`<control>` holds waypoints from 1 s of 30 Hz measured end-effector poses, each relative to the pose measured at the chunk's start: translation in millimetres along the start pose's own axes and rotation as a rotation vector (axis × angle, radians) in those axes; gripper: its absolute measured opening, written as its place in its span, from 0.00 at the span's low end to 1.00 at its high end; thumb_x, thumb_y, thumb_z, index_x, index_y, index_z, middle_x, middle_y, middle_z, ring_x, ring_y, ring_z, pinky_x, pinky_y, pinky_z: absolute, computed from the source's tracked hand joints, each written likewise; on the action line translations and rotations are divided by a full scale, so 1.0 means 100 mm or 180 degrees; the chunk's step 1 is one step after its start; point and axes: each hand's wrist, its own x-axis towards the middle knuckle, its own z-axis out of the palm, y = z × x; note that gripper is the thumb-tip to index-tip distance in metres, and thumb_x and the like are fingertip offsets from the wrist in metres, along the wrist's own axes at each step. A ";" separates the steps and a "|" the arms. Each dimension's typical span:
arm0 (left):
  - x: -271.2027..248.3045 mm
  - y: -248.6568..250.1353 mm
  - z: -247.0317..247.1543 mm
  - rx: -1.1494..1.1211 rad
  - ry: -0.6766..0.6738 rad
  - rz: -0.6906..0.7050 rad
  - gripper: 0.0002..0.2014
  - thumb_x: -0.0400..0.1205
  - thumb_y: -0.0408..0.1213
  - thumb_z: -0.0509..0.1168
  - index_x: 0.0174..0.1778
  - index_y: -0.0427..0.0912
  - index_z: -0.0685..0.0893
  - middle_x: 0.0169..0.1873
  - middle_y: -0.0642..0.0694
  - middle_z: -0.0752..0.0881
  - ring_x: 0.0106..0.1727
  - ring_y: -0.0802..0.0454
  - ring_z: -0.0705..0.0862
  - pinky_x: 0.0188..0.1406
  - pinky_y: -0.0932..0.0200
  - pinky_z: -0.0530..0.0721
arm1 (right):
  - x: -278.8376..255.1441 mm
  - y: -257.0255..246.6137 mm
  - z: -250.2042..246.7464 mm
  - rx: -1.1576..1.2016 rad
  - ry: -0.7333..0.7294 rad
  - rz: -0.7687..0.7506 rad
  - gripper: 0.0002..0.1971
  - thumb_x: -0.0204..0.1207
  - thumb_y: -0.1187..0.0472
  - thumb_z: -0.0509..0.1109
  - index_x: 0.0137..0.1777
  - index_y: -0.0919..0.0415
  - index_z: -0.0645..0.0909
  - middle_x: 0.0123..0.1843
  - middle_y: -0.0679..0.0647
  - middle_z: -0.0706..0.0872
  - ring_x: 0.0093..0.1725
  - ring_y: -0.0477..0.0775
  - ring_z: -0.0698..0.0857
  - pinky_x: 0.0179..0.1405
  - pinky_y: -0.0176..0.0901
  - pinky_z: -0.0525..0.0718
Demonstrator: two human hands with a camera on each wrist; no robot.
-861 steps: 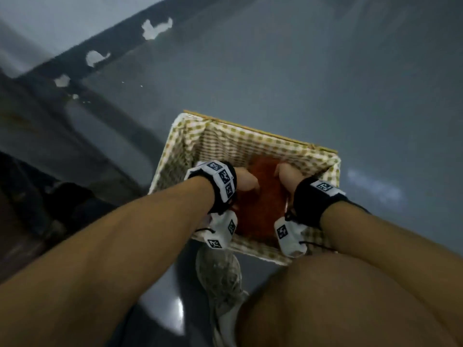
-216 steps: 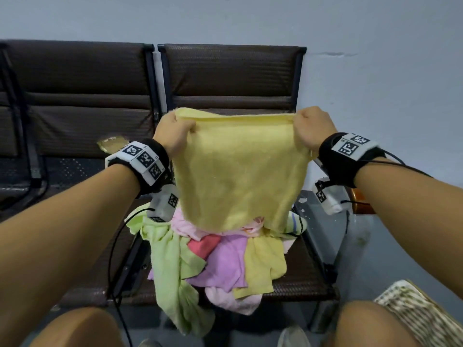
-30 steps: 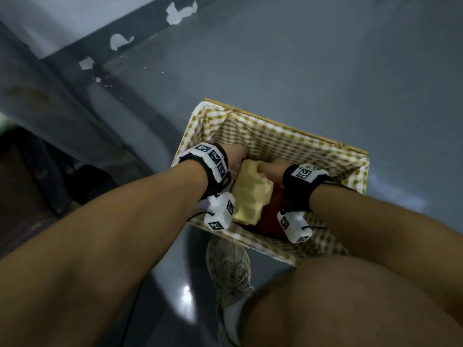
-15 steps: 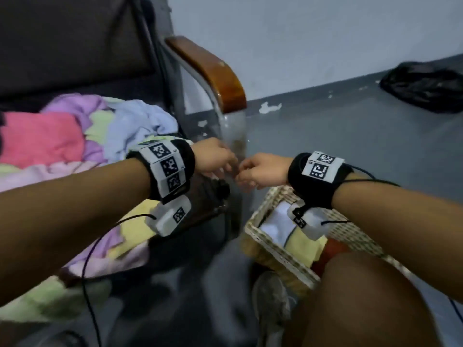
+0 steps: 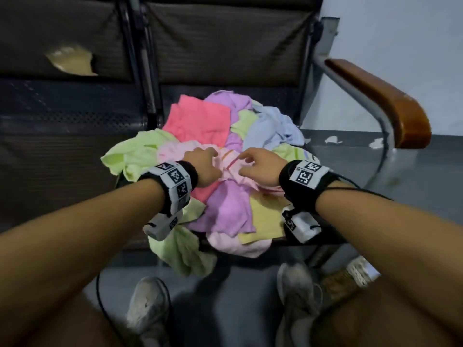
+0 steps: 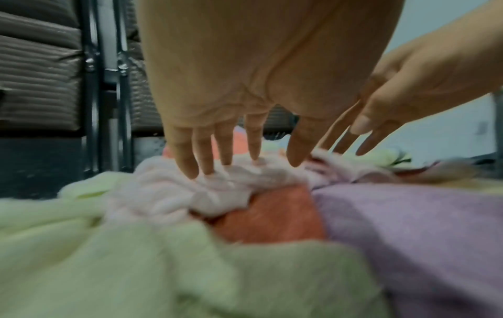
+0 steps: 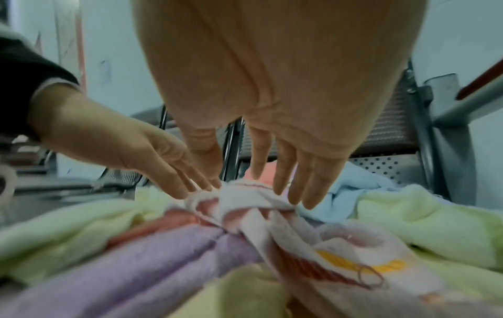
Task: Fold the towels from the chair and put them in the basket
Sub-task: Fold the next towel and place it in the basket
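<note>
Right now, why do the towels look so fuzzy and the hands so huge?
Head view: dim light, fairly sharp towels, armrest bent by the wide lens. Left wrist view: left hand looms huge, green towel blurred up close. Right wrist view: right hand looms too, purple towel smeared.

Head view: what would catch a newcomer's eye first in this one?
The bright heap of towels piled on the dark chair seat. Both hands meet at its top: the left hand and right hand reach with straight fingers onto a pale pink towel. At far right, the chair's brown wooden armrest stands out.
</note>
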 end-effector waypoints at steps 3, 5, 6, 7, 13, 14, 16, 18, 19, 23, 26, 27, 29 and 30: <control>0.08 -0.26 0.13 0.0173 -0.0195 -0.0118 0.30 0.80 0.43 0.66 0.79 0.47 0.69 0.69 0.35 0.80 0.67 0.35 0.80 0.65 0.47 0.79 | 0.17 0.05 0.16 -0.0432 -0.0093 -0.0112 0.34 0.74 0.53 0.76 0.80 0.58 0.70 0.73 0.60 0.80 0.68 0.61 0.81 0.58 0.42 0.76; 0.13 -0.32 0.16 0.0190 -0.0180 -0.0067 0.30 0.80 0.43 0.66 0.79 0.47 0.68 0.66 0.35 0.81 0.65 0.34 0.81 0.64 0.45 0.80 | 0.24 0.07 0.20 -0.0674 -0.0126 -0.0144 0.35 0.71 0.55 0.77 0.78 0.56 0.70 0.69 0.60 0.83 0.65 0.63 0.83 0.56 0.44 0.78; 0.16 -0.32 0.16 0.0130 -0.0119 -0.0062 0.30 0.80 0.43 0.66 0.79 0.47 0.68 0.65 0.35 0.82 0.64 0.34 0.81 0.64 0.44 0.80 | 0.29 0.08 0.20 -0.0910 -0.0094 -0.0143 0.31 0.73 0.55 0.75 0.76 0.57 0.73 0.67 0.61 0.84 0.64 0.64 0.84 0.56 0.46 0.80; 0.19 -0.32 0.14 0.0060 -0.0061 -0.0050 0.30 0.80 0.43 0.66 0.79 0.48 0.67 0.64 0.34 0.82 0.62 0.34 0.82 0.63 0.43 0.81 | 0.34 0.08 0.19 -0.1157 -0.0061 -0.0139 0.23 0.76 0.55 0.71 0.71 0.58 0.76 0.65 0.61 0.85 0.62 0.64 0.84 0.56 0.47 0.81; 0.20 -0.29 0.05 0.0238 0.0560 -0.0126 0.33 0.76 0.47 0.69 0.78 0.60 0.68 0.70 0.38 0.71 0.70 0.34 0.72 0.65 0.38 0.79 | 0.44 -0.09 -0.09 0.0609 0.0636 -0.0538 0.11 0.83 0.59 0.63 0.51 0.60 0.87 0.53 0.55 0.90 0.55 0.56 0.87 0.54 0.47 0.81; 0.19 -0.28 0.02 0.0231 0.0633 -0.0114 0.30 0.76 0.47 0.70 0.76 0.58 0.73 0.72 0.39 0.71 0.72 0.35 0.70 0.66 0.38 0.77 | 0.43 -0.12 -0.15 0.1144 0.0792 -0.0587 0.12 0.83 0.59 0.62 0.47 0.57 0.88 0.48 0.48 0.91 0.51 0.48 0.87 0.53 0.45 0.82; 0.20 -0.26 -0.02 0.0001 0.0770 0.0108 0.20 0.78 0.47 0.69 0.66 0.49 0.81 0.66 0.38 0.79 0.69 0.35 0.74 0.63 0.44 0.78 | 0.40 -0.14 -0.24 0.1778 0.1086 -0.0608 0.14 0.82 0.60 0.62 0.37 0.49 0.85 0.36 0.37 0.87 0.42 0.35 0.84 0.47 0.38 0.79; 0.17 -0.23 -0.06 -0.0304 0.0988 0.0362 0.13 0.81 0.46 0.66 0.56 0.41 0.82 0.52 0.37 0.86 0.55 0.36 0.82 0.46 0.51 0.76 | 0.37 -0.08 -0.30 0.1886 0.1278 -0.0511 0.14 0.80 0.63 0.63 0.36 0.45 0.81 0.36 0.36 0.84 0.41 0.34 0.82 0.47 0.32 0.77; 0.14 -0.21 -0.08 -0.0450 0.1116 0.0409 0.12 0.83 0.46 0.65 0.54 0.40 0.82 0.46 0.37 0.87 0.49 0.37 0.83 0.40 0.52 0.72 | 0.36 -0.03 -0.32 0.1792 0.1417 -0.0483 0.12 0.79 0.63 0.64 0.38 0.46 0.80 0.37 0.37 0.82 0.40 0.33 0.81 0.44 0.27 0.75; -0.02 -0.08 -0.18 -0.0984 0.1441 0.0673 0.12 0.87 0.43 0.60 0.42 0.42 0.82 0.35 0.47 0.83 0.42 0.41 0.81 0.37 0.54 0.66 | 0.27 0.18 -0.40 0.1188 0.1473 -0.0030 0.22 0.77 0.55 0.71 0.70 0.52 0.73 0.55 0.51 0.80 0.51 0.50 0.81 0.44 0.34 0.74; -0.12 0.10 -0.24 -0.1444 0.1484 0.0817 0.18 0.88 0.42 0.57 0.31 0.47 0.72 0.28 0.52 0.77 0.35 0.50 0.74 0.35 0.54 0.66 | 0.17 0.15 -0.36 0.0707 0.0758 -0.0546 0.38 0.69 0.45 0.78 0.78 0.46 0.68 0.70 0.50 0.77 0.68 0.50 0.77 0.62 0.36 0.73; -0.13 0.15 -0.25 -0.1522 0.1494 0.0821 0.19 0.89 0.42 0.56 0.29 0.47 0.69 0.27 0.53 0.75 0.34 0.51 0.71 0.34 0.54 0.65 | 0.14 0.12 -0.33 0.0779 0.0452 -0.0659 0.36 0.65 0.40 0.79 0.73 0.44 0.74 0.69 0.46 0.80 0.68 0.49 0.80 0.62 0.38 0.75; -0.16 0.21 -0.26 -0.1556 0.1515 0.0790 0.20 0.88 0.41 0.56 0.28 0.48 0.68 0.25 0.53 0.74 0.33 0.52 0.70 0.32 0.54 0.65 | 0.09 0.09 -0.29 0.1045 0.0087 -0.0695 0.25 0.63 0.37 0.77 0.58 0.47 0.84 0.57 0.47 0.89 0.59 0.50 0.87 0.56 0.43 0.83; -0.17 0.22 -0.27 -0.1558 0.1551 0.0775 0.20 0.88 0.41 0.56 0.28 0.48 0.68 0.25 0.53 0.74 0.32 0.52 0.69 0.33 0.54 0.63 | 0.08 0.10 -0.27 0.1116 0.0084 -0.0756 0.19 0.68 0.41 0.77 0.53 0.52 0.86 0.51 0.51 0.91 0.54 0.53 0.89 0.54 0.49 0.85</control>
